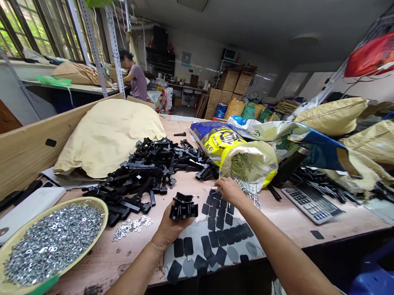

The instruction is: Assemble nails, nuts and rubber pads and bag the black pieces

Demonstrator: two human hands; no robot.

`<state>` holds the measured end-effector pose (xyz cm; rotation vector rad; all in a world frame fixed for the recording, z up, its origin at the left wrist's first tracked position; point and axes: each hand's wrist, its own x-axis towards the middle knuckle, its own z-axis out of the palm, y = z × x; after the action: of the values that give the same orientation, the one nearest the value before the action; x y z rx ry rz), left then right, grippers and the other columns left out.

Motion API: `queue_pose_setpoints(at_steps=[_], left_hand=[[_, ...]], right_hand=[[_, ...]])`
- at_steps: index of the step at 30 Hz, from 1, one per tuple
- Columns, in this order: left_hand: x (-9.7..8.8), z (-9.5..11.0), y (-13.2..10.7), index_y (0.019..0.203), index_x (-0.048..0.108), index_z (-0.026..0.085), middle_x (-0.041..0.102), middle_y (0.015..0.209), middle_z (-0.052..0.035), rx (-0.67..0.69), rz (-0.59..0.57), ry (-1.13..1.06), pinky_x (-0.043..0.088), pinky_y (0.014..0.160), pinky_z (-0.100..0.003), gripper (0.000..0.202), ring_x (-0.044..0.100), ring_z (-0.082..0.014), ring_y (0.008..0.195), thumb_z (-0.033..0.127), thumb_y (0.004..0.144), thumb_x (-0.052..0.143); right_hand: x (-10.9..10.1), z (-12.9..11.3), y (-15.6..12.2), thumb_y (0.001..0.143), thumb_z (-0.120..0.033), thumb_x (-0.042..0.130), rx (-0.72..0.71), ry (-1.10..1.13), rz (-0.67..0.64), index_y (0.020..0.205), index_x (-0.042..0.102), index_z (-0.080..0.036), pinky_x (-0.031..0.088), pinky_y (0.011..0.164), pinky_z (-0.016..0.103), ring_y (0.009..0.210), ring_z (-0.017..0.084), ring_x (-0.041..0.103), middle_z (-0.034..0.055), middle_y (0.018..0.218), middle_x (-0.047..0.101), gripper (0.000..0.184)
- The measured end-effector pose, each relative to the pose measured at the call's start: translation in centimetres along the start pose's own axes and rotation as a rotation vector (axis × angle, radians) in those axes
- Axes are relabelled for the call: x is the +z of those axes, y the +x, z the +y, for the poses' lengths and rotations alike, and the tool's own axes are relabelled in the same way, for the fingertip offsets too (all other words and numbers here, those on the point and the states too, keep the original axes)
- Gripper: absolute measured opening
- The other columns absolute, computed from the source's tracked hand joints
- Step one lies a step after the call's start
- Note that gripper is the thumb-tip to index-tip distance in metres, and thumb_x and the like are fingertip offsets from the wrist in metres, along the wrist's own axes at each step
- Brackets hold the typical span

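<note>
My left hand (168, 228) is closed round a small bundle of black plastic parts (184, 208), held up over the near part of the table. My right hand (230, 190) is beside the mouth of a yellow and blue bag (213, 137), its fingers bent together; whatever is between them cannot be made out. Long silver screws (250, 192) spill from that bag, with brass-coloured ones (240, 164) further inside. Beneath and between my hands lie rows of dark rounded pads (220, 211). A heap of black plastic parts (150, 163) spreads beyond my left hand.
At the left stands a yellow bowl (105, 211) full of small metal nuts, with a few loose nuts (133, 227) beside it. A calculator (310, 202) lies at the right. A large beige sack (109, 130) rests behind the heap. Another person (138, 82) sits further back.
</note>
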<state>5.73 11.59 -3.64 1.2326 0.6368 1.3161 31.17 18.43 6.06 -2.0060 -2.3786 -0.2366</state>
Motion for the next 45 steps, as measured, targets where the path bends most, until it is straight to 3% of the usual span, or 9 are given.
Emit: queue_pose_setpoints(at_steps=[6,12,15,20,24,32,38,41,45], left_hand=[[0.0,0.0,0.1,0.102,0.065,0.017,0.075,0.093,-0.0065,-0.021,0.012,-0.005,0.058,0.085,-0.039,0.043,0.071,-0.0243,0.086,0.029,0.064,0.083],[0.1,-0.8,0.3,0.102,0.064,0.017,0.076,0.093,-0.0075,-0.106,0.102,-0.158,0.059,0.083,-0.039,0.053,0.072,-0.0251,0.086,0.032,0.058,0.088],[0.1,-0.7,0.3,0.103,0.064,0.016,0.076,0.092,-0.0075,-0.148,0.117,-0.158,0.058,0.084,-0.039,0.054,0.072,-0.0251,0.087,0.031,0.057,0.089],[0.2,-0.2,0.4,0.102,0.063,0.016,0.075,0.089,-0.0063,-0.157,0.174,-0.132,0.056,0.084,-0.038,0.055,0.07,-0.0238,0.084,0.029,0.055,0.089],[0.2,0.0,0.5,0.098,0.064,0.017,0.073,0.088,-0.0033,-0.128,0.185,-0.095,0.055,0.08,-0.034,0.051,0.068,-0.0208,0.08,0.029,0.055,0.088],[0.0,-0.9,0.5,0.096,0.065,0.017,0.073,0.088,-0.0034,-0.105,0.155,-0.073,0.055,0.077,-0.032,0.049,0.067,-0.0206,0.079,0.03,0.055,0.088],[-0.1,0.1,0.5,0.093,0.066,0.016,0.073,0.084,-0.0039,-0.104,0.149,-0.021,0.055,0.073,-0.033,0.048,0.067,-0.0208,0.075,0.032,0.053,0.088],[-0.1,0.4,0.5,0.093,0.066,0.016,0.074,0.083,-0.0041,-0.134,0.182,-0.103,0.057,0.076,-0.036,0.053,0.069,-0.0228,0.077,0.031,0.048,0.09],[0.0,0.2,0.4,0.095,0.067,0.016,0.075,0.085,-0.005,-0.126,0.278,-0.193,0.057,0.085,-0.038,0.052,0.071,-0.0239,0.083,0.031,0.052,0.091]], right_hand=[[3.1,0.7,0.6,0.087,-0.016,0.063,-0.039,0.092,0.031,0.082,0.069,-0.018,0.041,0.087,0.031,0.09,0.022,0.057,0.0085,0.091,0.067,0.008],[1.9,0.4,-0.1,0.096,-0.025,0.046,-0.017,0.414,0.369,0.09,0.056,-0.018,0.046,0.087,0.036,0.09,0.022,0.056,0.0095,0.091,0.064,0.014],[-0.5,-2.5,-1.6,0.102,-0.036,0.038,0.013,0.633,0.514,0.106,0.046,-0.02,0.052,0.072,0.032,0.074,0.017,0.059,0.0056,0.093,0.062,0.019],[-5.0,-10.1,-5.2,0.095,-0.034,0.062,-0.206,1.261,0.49,0.129,0.045,-0.029,0.056,0.065,0.028,0.065,0.011,0.063,-0.0027,0.09,0.06,0.038],[-5.0,-13.1,-6.7,0.098,-0.028,0.057,-0.318,1.146,0.445,0.123,0.057,-0.029,0.056,0.071,0.026,0.071,0.01,0.065,-0.0011,0.094,0.061,0.025],[-3.6,-12.6,-7.1,0.097,-0.018,0.057,-0.396,0.799,0.528,0.112,0.059,-0.026,0.051,0.085,0.027,0.091,0.014,0.066,0.0012,0.102,0.068,0.017],[-3.2,-13.0,-7.8,0.099,-0.023,0.056,-0.376,0.802,0.49,0.111,0.061,-0.025,0.049,0.088,0.029,0.093,0.014,0.064,0.0018,0.102,0.068,0.014],[-2.6,-11.5,-7.3,0.101,-0.034,0.053,-0.441,0.731,0.412,0.125,0.059,-0.025,0.046,0.1,0.035,0.114,0.02,0.058,0.0062,0.121,0.065,0.027],[-1.0,-5.8,-4.9,0.105,-0.032,0.041,-0.081,0.439,0.36,0.127,0.06,-0.021,0.047,0.094,0.035,0.11,0.02,0.057,0.0087,0.12,0.064,0.031]])
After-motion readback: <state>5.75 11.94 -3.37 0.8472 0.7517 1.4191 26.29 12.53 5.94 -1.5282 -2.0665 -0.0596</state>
